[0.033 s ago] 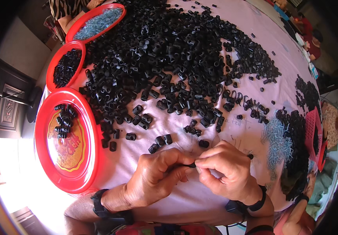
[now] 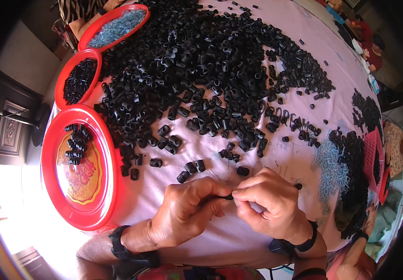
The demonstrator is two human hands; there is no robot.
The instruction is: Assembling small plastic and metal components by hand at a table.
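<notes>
My left hand (image 2: 185, 212) and my right hand (image 2: 271, 203) meet low in the middle, over the cloth. Both are closed, their fingertips pinched around a small black plastic part (image 2: 229, 197), mostly hidden by the fingers. Just beyond them, a few short black hollow plastic pieces (image 2: 191, 167) lie on the cloth. Farther off spreads a big heap of the same black pieces (image 2: 201, 65). To the left, a round red plate (image 2: 103, 205) carries a small cluster of black pieces (image 2: 78, 142) on its printed yellow centre.
A smaller red dish (image 2: 61, 99) holds dark little parts; beyond it, another red dish (image 2: 84, 44) is filled with silvery screws. At right lie loose screws (image 2: 330, 170), a dark pile (image 2: 353, 172) and a pink basket (image 2: 371, 156). Pink cloth (image 2: 141, 196) covers the table. Other people sit around its edges.
</notes>
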